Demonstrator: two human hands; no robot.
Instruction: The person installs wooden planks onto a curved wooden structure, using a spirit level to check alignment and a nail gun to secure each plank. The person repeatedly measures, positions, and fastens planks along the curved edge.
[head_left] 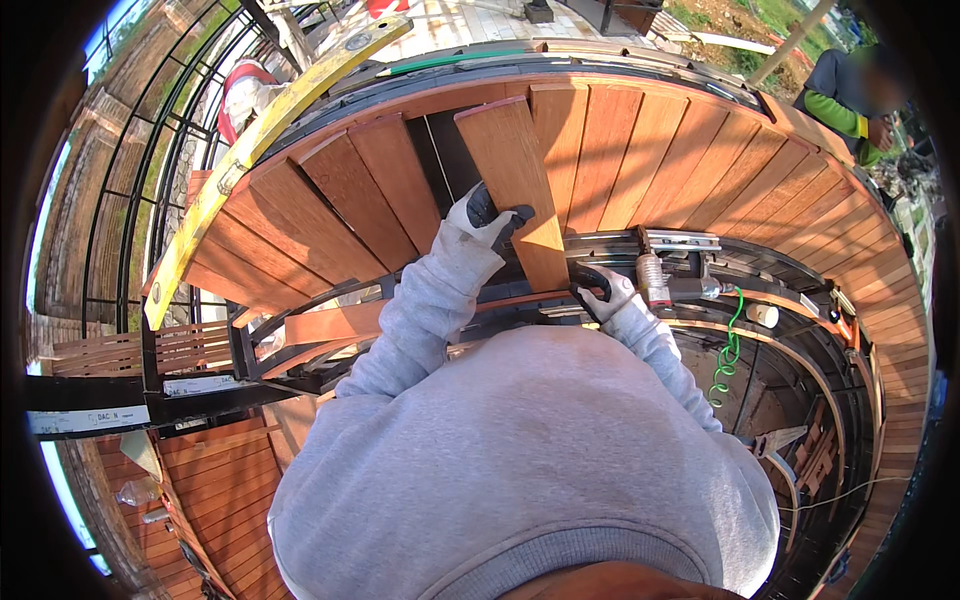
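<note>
A loose reddish-brown wooden board lies tilted over a gap in a curved row of boards, its far end overlapping the dark frame. My left hand, in a grey and black glove, grips it across the left edge, thumb on top. At the near end, my gloved right hand is curled with its fingertips at the lower right corner. Fitted boards run to the right of the gap. More boards lie to its left, with uneven gaps between some.
A long yellow spirit level lies across the left boards. Beside my right hand stand a clear bottle and a tool with a coiled green hose. Another person crouches at the far right. Black metal framing crosses the lower left.
</note>
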